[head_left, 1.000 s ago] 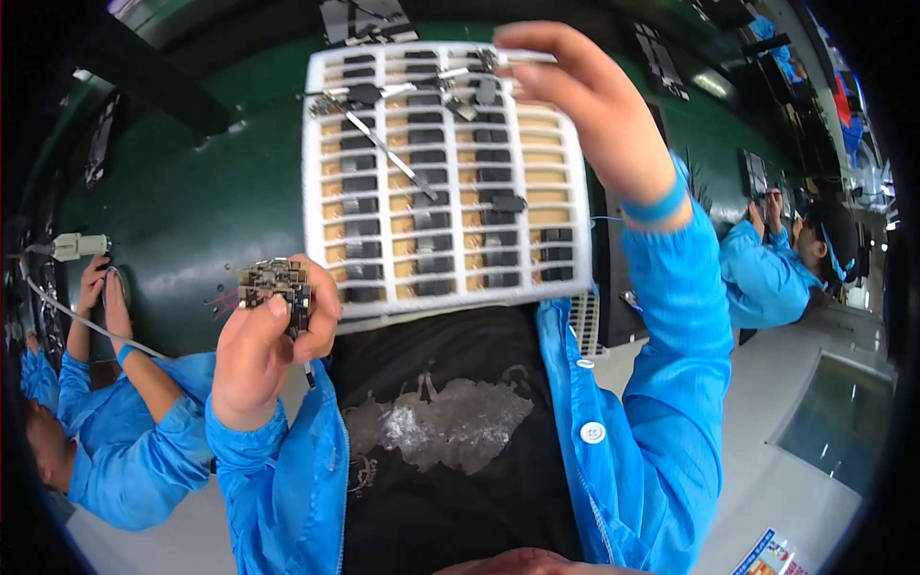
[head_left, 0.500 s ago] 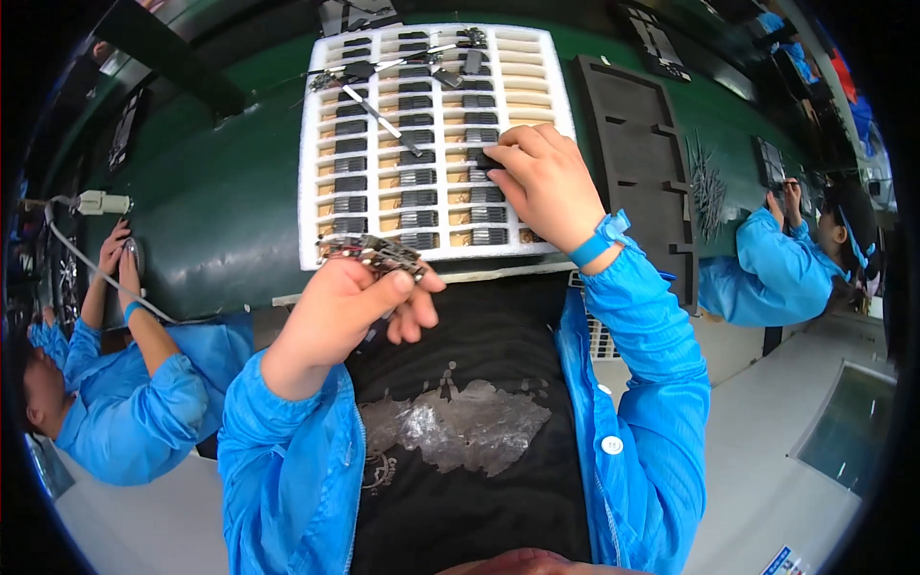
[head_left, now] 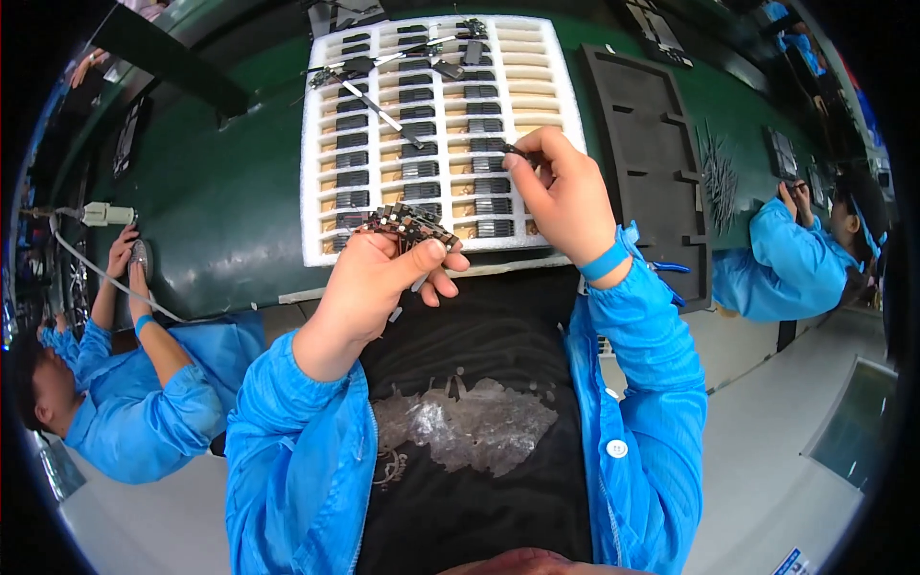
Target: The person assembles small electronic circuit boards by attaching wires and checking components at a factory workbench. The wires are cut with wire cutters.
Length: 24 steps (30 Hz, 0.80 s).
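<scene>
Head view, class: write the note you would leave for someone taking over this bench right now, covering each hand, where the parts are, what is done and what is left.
Left hand: holds a small circuit board above the table's near edge.
Right hand: pinches a small dark part over the white foam tray.
Tray sits on the green table; many slots hold dark parts, the right-hand column looks empty.
Done: one part picked up.
Left: part not yet on the board.

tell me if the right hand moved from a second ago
Yes. The right hand came down from the far top edge of the white foam tray to its near right part, pinching a small dark part.
</scene>
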Available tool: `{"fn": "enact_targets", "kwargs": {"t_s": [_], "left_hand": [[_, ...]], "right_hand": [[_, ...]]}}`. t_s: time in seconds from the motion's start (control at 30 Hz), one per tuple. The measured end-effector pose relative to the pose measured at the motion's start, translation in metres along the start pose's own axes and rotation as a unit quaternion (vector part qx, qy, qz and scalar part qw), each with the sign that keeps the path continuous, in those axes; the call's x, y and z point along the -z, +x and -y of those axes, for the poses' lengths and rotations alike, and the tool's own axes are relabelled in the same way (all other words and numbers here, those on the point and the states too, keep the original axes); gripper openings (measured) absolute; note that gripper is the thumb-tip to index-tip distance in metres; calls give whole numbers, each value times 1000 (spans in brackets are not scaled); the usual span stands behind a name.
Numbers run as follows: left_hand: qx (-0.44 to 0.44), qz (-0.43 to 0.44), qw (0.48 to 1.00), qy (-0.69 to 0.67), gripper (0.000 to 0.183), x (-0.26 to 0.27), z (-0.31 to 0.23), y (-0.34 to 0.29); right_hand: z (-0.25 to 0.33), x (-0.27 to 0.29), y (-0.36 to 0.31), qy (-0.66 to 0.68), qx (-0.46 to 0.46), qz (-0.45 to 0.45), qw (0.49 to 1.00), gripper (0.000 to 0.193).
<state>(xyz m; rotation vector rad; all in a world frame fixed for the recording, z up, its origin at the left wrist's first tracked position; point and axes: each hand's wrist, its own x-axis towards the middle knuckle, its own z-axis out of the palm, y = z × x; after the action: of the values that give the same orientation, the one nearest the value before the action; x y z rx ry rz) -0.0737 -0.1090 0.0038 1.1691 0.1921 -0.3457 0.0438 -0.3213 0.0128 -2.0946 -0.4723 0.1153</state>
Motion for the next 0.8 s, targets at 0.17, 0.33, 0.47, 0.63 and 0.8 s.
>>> {"fn": "enact_targets", "kwargs": {"t_s": [0.17,0.33,0.47,0.63,0.8], "left_hand": [[5,-6,1000,-2,27,-3,-2,8],[16,-19,999,-41,19,-6,-5,16],[8,-19,998,-57,21,-7,-5,20],[12,-27,998,-52,22,-6,-4,23],[-9,-16,998,-58,25,-6,-3,27]], "right_hand": [[-3,-7,-17,240,-38,66,968,17],[14,-9,-30,348,-86,106,928,14],[12,-10,-34,405,-113,121,899,17],[2,-17,-35,398,-72,119,907,12],[14,-28,-39,234,26,15,972,9]]}}
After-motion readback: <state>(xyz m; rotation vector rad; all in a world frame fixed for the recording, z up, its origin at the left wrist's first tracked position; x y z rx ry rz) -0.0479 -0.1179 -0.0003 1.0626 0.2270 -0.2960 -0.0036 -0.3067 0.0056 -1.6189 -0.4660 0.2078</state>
